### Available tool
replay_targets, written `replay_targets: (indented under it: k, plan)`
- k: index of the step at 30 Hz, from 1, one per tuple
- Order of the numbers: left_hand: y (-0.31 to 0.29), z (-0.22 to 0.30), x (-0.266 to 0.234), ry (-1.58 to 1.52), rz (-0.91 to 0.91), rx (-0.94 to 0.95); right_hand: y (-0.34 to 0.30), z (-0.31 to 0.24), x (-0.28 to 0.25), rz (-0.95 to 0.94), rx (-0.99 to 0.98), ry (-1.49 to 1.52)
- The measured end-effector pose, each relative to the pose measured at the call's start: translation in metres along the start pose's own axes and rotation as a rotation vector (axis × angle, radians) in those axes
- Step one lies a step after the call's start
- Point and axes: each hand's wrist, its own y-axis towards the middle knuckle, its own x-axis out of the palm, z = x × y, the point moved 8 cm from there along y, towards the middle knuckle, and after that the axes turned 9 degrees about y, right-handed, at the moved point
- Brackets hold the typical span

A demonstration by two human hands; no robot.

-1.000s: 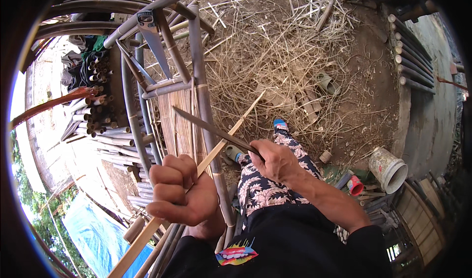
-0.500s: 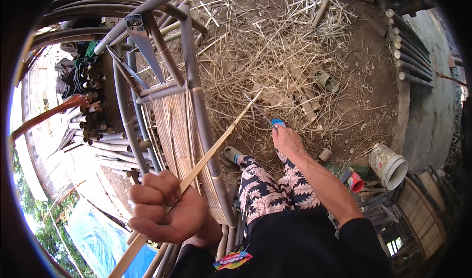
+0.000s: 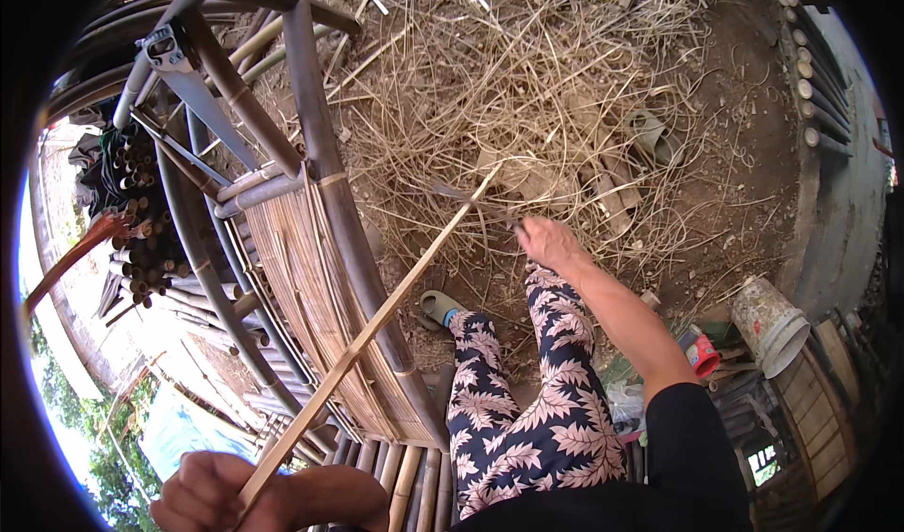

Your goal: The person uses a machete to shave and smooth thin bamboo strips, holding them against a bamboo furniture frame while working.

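Observation:
My left hand (image 3: 212,494) is at the lower left, its fingers closed around a long, thin bamboo strip (image 3: 356,342). The strip slants up and away over a bamboo bench, its far end above the littered ground. In front of my knees, my right hand (image 3: 548,243) is closed on the handle of a knife (image 3: 496,214). Motion blurs the blade, which crosses the strip close to its far end; whether it touches cannot be made out. My fingers cover most of the handle.
The bamboo bench (image 3: 325,179) stands at my left, with a handsaw (image 3: 202,99) hanging on its frame. Shavings (image 3: 527,89) litter the ground ahead. Sandals (image 3: 653,138) lie there too. At right are a stained bucket (image 3: 765,325), a red container (image 3: 702,355) and stacked bamboo poles (image 3: 817,89).
My left hand has gone down and left, and more of the strip now lies between my hands. My right hand stays near the strip's far end with the knife. The view has shifted.

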Motion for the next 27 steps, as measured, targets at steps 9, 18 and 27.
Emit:
replay_targets:
  k: [9, 18, 27]
  plan:
    - [0.001, -0.016, -0.021, -0.041, 0.063, 0.048, -0.005, -0.038, 0.009, 0.132, -0.457, 0.024]
    - [-0.002, 0.001, -0.084, -0.03, 0.301, -0.184, -0.06, -0.067, -0.02, 0.365, -0.105, 0.32]
    - [-0.059, 0.207, -0.282, -0.181, 0.986, -0.365, -0.191, -0.217, -0.029, 0.404, 0.314, 1.747]
